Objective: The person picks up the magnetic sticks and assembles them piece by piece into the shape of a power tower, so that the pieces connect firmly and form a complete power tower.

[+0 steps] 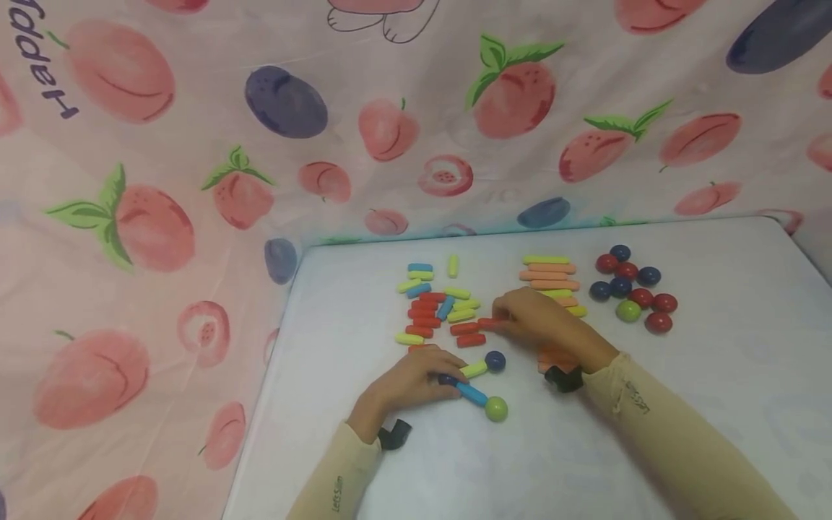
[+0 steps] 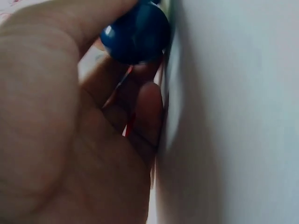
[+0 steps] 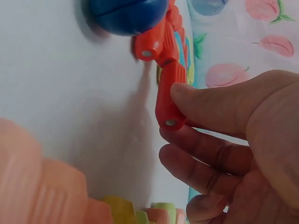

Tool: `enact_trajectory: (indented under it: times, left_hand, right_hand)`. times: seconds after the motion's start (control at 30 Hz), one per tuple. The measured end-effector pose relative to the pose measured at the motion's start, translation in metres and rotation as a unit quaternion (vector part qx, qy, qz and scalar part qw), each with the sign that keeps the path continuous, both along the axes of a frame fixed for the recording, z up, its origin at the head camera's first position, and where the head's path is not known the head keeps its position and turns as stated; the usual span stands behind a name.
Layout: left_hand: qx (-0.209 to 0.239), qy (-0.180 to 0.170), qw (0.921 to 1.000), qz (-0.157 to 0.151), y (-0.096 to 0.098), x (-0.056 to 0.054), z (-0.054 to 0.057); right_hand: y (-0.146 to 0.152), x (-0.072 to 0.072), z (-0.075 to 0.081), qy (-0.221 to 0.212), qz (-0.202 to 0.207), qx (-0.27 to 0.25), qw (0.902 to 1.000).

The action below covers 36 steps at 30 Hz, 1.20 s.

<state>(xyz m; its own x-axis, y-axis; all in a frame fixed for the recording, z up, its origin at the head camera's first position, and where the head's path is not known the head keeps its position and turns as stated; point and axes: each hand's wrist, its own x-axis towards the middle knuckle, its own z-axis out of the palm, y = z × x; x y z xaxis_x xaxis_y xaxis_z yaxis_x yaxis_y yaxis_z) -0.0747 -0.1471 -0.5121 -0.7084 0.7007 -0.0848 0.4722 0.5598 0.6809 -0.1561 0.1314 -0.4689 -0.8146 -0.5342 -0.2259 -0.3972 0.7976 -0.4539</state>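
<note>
My left hand (image 1: 411,379) holds a dark blue ball (image 2: 138,35) between thumb and fingers, low over the white table. From that ball a blue rod (image 1: 472,393) reaches to a green ball (image 1: 497,409). A yellow rod (image 1: 474,370) beside it ends at another dark blue ball (image 1: 495,361). My right hand (image 1: 536,318) pinches a red magnetic rod (image 3: 169,95) between thumb and forefinger; its end shows a round metal tip. In the right wrist view, its far end touches or nearly touches other red rods (image 3: 152,44).
Short red, yellow and blue rods (image 1: 424,313) lie grouped left of my right hand. Longer orange and yellow rods (image 1: 549,276) are stacked in a column partly under that hand. Several red, blue and green balls (image 1: 640,297) sit at the right. A fruit-print cloth (image 1: 390,72) hangs behind the table (image 1: 715,303).
</note>
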Motion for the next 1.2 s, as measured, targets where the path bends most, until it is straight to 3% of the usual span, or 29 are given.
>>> enact_trajectory:
  times: [0.3, 0.53, 0.77, 0.97, 1.07, 1.2]
  left_hand:
    - [0.011, 0.036, 0.9992, -0.015, 0.001, -0.001, -0.005]
    - [0.009, 0.041, 0.9990, -0.014, 0.002, -0.001, -0.007]
    - [0.002, 0.035, 0.9993, -0.010, 0.002, 0.000, -0.006]
    - [0.009, 0.031, 0.9994, -0.012, 0.004, 0.000, -0.006]
    - [0.010, 0.027, 0.9996, -0.005, 0.004, 0.001, -0.006]
    - [0.016, 0.022, 0.9996, 0.009, 0.005, 0.002, -0.006]
  right_hand:
    - [0.010, 0.006, 0.008, 0.008, 0.024, -0.037, 0.9990]
    - [0.010, 0.011, 0.011, -0.010, 0.070, -0.021, 0.9973]
    - [0.005, 0.012, 0.005, -0.023, 0.056, 0.003, 0.9981]
    - [0.008, 0.006, 0.001, -0.005, 0.033, -0.050, 0.9982]
    - [0.012, 0.010, 0.007, -0.033, -0.003, -0.095, 0.9949]
    - [0.017, 0.021, 0.016, -0.105, -0.027, -0.123, 0.9865]
